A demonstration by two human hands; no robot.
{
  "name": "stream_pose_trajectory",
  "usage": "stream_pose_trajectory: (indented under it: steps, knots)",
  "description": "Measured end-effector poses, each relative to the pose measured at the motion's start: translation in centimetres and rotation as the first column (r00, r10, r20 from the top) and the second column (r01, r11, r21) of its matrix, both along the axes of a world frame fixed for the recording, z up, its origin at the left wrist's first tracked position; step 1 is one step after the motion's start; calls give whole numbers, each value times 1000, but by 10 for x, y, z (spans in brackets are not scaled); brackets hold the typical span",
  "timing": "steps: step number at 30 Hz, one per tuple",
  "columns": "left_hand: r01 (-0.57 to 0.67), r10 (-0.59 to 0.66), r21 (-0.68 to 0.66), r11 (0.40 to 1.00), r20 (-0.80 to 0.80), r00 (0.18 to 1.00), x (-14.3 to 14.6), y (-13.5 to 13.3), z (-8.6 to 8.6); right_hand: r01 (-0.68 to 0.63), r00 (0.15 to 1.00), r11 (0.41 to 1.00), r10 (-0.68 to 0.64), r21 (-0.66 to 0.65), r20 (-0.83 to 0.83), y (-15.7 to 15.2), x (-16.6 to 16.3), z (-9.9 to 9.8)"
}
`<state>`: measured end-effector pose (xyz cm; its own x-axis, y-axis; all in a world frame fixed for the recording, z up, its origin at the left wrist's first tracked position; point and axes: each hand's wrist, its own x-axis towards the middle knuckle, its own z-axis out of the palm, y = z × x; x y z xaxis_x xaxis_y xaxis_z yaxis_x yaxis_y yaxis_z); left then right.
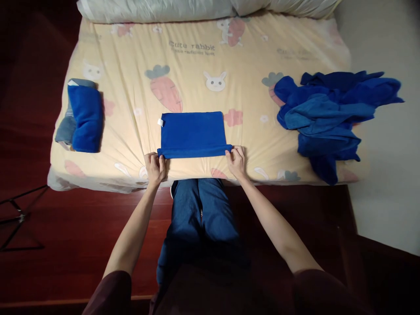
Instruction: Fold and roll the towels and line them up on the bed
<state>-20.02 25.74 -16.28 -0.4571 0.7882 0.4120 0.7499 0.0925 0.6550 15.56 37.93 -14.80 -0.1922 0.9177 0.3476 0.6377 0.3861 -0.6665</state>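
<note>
At the far left of the bed [138, 57], rolled blue and grey towels [82, 118] are lying. The left hand [155, 167] is pinching the near left corner of the folded blue towel [193, 131], which is lying flat at the mattress's near edge; the right hand [236, 160] is pinching its near right corner. A heap of blue towels [331, 118] is sitting at the right.

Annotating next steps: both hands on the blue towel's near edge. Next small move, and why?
Probably roll the near edge of the blue towel farther from the body: left hand and right hand pinch its near corners, that edge is already turned over, the rest lies flat. A rolled towel lies at left.
</note>
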Motion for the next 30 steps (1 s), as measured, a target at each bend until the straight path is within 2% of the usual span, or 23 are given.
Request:
stream_pose_trajectory:
  steps: [7, 12, 19, 30]
  knots:
    - [-18, 18, -2, 1000, 15, 1000, 3, 1, 3, 29, 999, 999, -27, 45, -41, 1, -1, -1]
    - [-21, 21, 1, 1000, 14, 1000, 0, 0, -2, 9, 999, 998, -7, 59, -43, 0, 0, -1]
    - [17, -17, 7, 1000, 12, 1000, -3, 0, -9, 18, 999, 996, -14, 93, -40, 1, 0, -2]
    - [47, -47, 41, 998, 1, 999, -3, 4, -9, 70, 997, 979, -73, 192, 9, 1, -2, -5]
